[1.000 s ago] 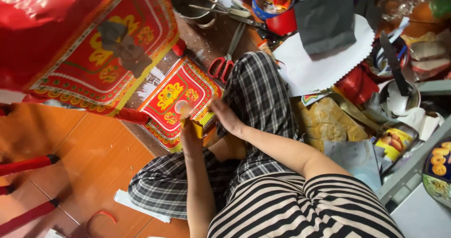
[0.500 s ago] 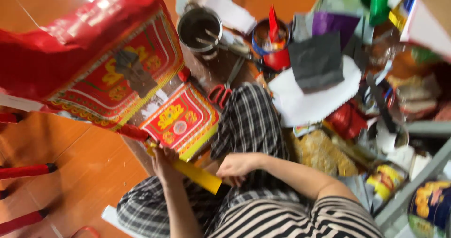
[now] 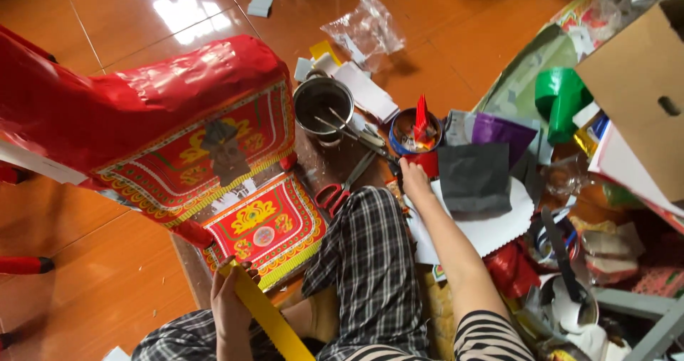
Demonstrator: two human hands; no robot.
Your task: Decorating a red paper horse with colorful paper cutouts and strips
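Observation:
My left hand grips a long yellow serrated paper strip near its upper end, just below a red and gold decorated panel. That panel hangs from a large red foil-covered paper figure on my left. My right hand is stretched forward over my checked trouser leg. Its fingertips touch the base of a small red pot, in front of a blue cup holding a red tool. Whether those fingers grip anything is hidden. Red-handled scissors lie just left of that hand.
A metal pot with sticks stands behind the scissors. Dark grey, purple and white paper sheets lie to the right. A cardboard box, a green roll and assorted clutter fill the right side. Glossy orange floor lies left.
My right hand left my lap and reached forward to the red pot by the blue cup. My left hand kept the yellow strip and stayed low. The view tilted up.

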